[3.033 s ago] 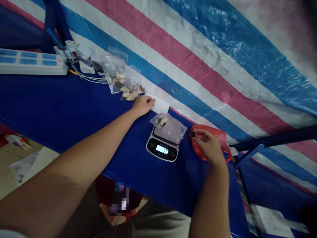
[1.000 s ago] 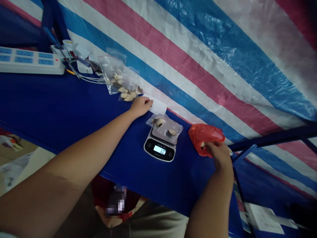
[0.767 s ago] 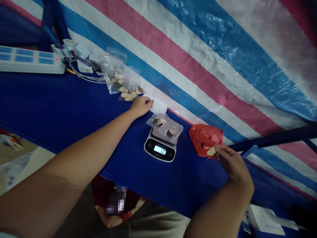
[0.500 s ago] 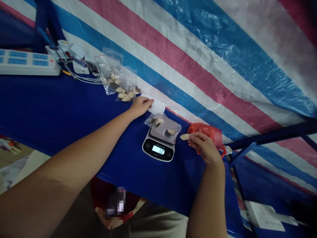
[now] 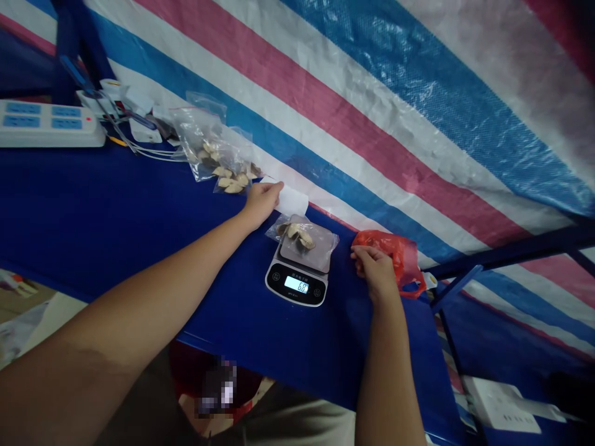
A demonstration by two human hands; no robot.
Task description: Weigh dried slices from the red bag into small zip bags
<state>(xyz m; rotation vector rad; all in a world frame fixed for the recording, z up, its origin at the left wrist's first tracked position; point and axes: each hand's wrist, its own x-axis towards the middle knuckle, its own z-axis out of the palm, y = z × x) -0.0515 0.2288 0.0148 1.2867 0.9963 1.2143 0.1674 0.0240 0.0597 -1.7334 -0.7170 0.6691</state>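
My left hand (image 5: pixel 263 202) is closed at the edge of a white piece of paper (image 5: pixel 294 201) behind the scale, its thumb and finger pressed together there. A small digital scale (image 5: pixel 297 285) with a lit display stands in front of it. On the scale's plate lies a clear plastic bag (image 5: pixel 324 243) with a few dried, pale brown-edged slices (image 5: pixel 294 231) on or in it; I cannot tell which. To the right of the scale, my right hand (image 5: pixel 374 267) has its fingers pinched together, with no slice showing. Right beside it is a red plastic bag (image 5: pixel 406 255).
Clear bags of similar slices (image 5: pixel 232 179) lie at the back left, near cables and white plugs (image 5: pixel 139 102). A white power strip (image 5: pixel 51 127) sits at far left. A striped tarp (image 5: pixel 288 93) rises behind the blue table (image 5: pixel 116 210). Another white socket block (image 5: pixel 502 406) is at lower right.
The slice that was in my right hand no longer shows there, and that hand has shifted slightly left. The slices on the scale now lie closer together. My left hand stays by the paper.
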